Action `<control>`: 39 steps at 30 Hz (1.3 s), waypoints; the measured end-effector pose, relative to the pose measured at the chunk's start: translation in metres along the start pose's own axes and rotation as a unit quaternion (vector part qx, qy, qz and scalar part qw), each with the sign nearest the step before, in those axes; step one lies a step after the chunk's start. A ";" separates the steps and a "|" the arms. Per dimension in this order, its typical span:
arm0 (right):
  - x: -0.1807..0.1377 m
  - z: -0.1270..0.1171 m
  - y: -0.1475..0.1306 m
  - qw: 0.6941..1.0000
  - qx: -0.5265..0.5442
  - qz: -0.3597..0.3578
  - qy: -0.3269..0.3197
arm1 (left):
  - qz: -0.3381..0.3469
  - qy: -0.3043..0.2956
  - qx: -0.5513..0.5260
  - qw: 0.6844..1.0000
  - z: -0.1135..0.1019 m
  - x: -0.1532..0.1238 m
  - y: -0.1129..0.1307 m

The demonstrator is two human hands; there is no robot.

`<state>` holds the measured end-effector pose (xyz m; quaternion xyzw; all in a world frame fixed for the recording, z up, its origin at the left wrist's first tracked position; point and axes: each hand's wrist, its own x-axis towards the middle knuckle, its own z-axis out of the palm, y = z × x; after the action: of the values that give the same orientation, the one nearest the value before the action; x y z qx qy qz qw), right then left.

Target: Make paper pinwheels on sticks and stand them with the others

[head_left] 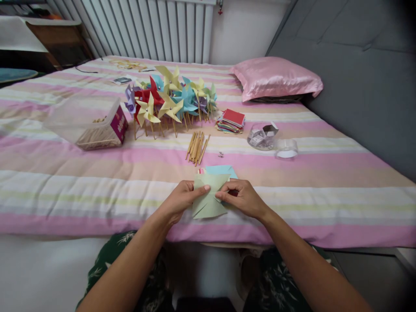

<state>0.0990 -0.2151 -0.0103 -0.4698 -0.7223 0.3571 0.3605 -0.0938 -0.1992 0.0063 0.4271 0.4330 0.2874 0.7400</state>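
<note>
Near the middle of the near edge of the bed [325, 201], the left hand [184, 197] grips the left side of a pale green paper square [208, 207], thumb on top. The right hand [242, 197] pinches the paper's right side between thumb and fingertips. Slits run into the sheet from its corners. Just beyond it, towards the far edge, lies blue paper [221, 170], partly covered by the green. Farther in from the near edge are a bundle of sticks [196, 147] and small pins [221, 154]. Finished pinwheels [170, 104] stand closer to the far edge, between a clear box [119, 125] on the left and a paper stack [233, 118]. A pink pillow [277, 78] occupies the far right corner.
</note>
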 end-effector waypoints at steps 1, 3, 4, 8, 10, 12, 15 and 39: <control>0.000 0.000 0.000 1.000 -0.002 0.000 -0.001 | 0.003 -0.004 0.004 1.000 0.000 0.000 -0.001; 0.000 0.001 0.000 1.000 -0.006 -0.001 0.000 | 0.013 -0.014 0.009 1.000 -0.001 0.000 -0.002; 0.000 0.001 0.000 1.000 -0.007 -0.002 0.000 | 0.019 -0.018 0.012 1.000 -0.001 0.001 -0.003; 0.000 0.000 0.000 1.000 -0.015 -0.007 0.000 | 0.028 -0.025 0.019 0.999 -0.002 0.001 -0.004; 0.000 0.000 -0.001 1.000 -0.022 -0.011 0.001 | 0.024 -0.026 0.020 0.999 -0.002 0.000 -0.003; 0.000 0.000 -0.001 0.999 -0.029 -0.017 0.002 | 0.026 -0.026 0.023 0.999 -0.001 0.000 -0.003; 0.000 0.001 -0.001 0.999 -0.035 -0.019 0.004 | 0.029 -0.018 0.033 0.999 0.001 -0.001 -0.002; 0.000 0.009 0.002 0.983 0.122 0.004 0.140 | 0.114 0.119 -0.040 0.986 0.011 0.012 -0.014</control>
<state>0.0924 -0.2155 -0.0162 -0.4705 -0.6139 0.3749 0.5112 -0.0775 -0.2002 -0.0081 0.4065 0.4540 0.4360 0.6622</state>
